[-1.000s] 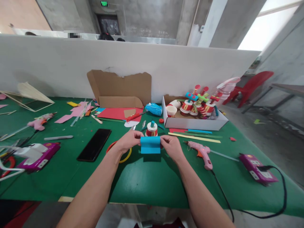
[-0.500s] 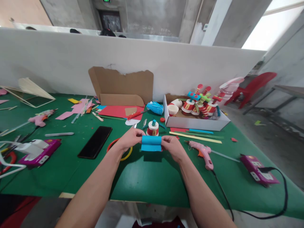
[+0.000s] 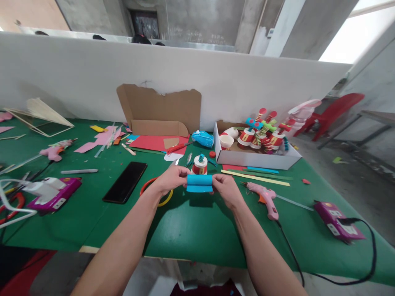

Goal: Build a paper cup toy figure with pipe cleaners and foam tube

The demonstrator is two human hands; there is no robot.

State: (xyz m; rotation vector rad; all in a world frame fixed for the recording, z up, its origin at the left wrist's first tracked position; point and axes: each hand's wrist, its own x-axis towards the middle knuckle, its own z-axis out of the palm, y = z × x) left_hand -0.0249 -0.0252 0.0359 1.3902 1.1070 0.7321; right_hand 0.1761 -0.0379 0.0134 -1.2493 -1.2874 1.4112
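Observation:
A partly rolled strip of blue paper (image 3: 199, 183) is held just above the green table, a flat flap showing below the curl. My left hand (image 3: 174, 179) pinches its left end; my right hand (image 3: 226, 187) pinches the right end. Right behind the paper stands a red and white paper cup figure (image 3: 200, 164) with a blue folded-paper piece on top and dark coiled arms at its sides. Beneath my left wrist lie scissors (image 3: 166, 199) with red and yellow handles, partly hidden by the hand.
A white box (image 3: 259, 159) of finished cup figures stands at the back right. Pink glue guns lie right (image 3: 266, 198) and left (image 3: 53, 152), with cords. A black phone (image 3: 125, 182), a red-handled cutter (image 3: 177, 148), paper strips (image 3: 256, 177) and purple power strips (image 3: 338, 222) surround the hands.
The lower flap of the blue paper looks slightly shorter, as the fingers turn the roll a little. Both hands keep their pinch on its ends. The whole view has shifted slightly.

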